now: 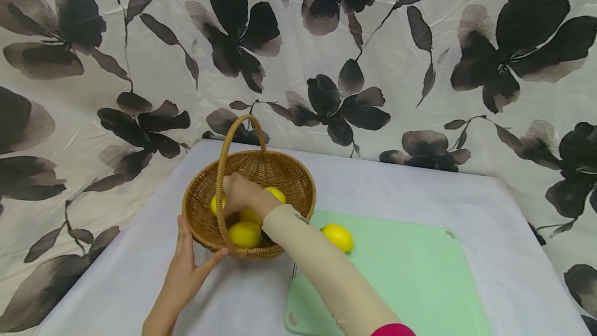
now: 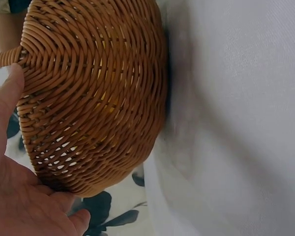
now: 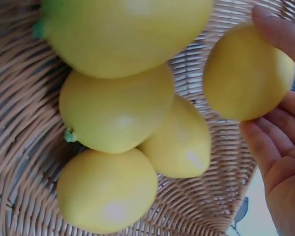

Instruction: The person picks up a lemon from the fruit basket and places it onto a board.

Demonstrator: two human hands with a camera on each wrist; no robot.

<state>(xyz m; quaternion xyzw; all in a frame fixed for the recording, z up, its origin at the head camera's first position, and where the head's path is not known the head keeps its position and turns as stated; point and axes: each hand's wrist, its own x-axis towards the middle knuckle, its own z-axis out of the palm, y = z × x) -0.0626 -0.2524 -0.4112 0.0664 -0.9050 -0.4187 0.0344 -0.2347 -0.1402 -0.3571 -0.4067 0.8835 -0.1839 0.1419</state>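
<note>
A round wicker basket (image 1: 298, 175) with an arched handle (image 1: 223, 170) stands on the table and holds several yellow lemons. My right hand (image 1: 242, 193) reaches down into it beneath the handle. In the right wrist view the fingers and thumb pinch a lemon (image 3: 248, 73) at the basket's side, apart from the lemon pile (image 3: 115, 110), where some show green stem ends. My left hand (image 1: 182, 274) is spread against the basket's near left outside, its thumb at the rim by the handle's foot. The left wrist view shows that hand (image 2: 19, 196) beside the woven wall.
One lemon (image 1: 338, 237) lies on a light green cutting board (image 1: 406, 279) right of the basket. A thin metallic piece (image 1: 295, 271) shows at the board's left edge, partly hidden by my right sleeve. White cloth (image 1: 396, 185) covers the table; a floral curtain (image 1: 289, 66) hangs behind.
</note>
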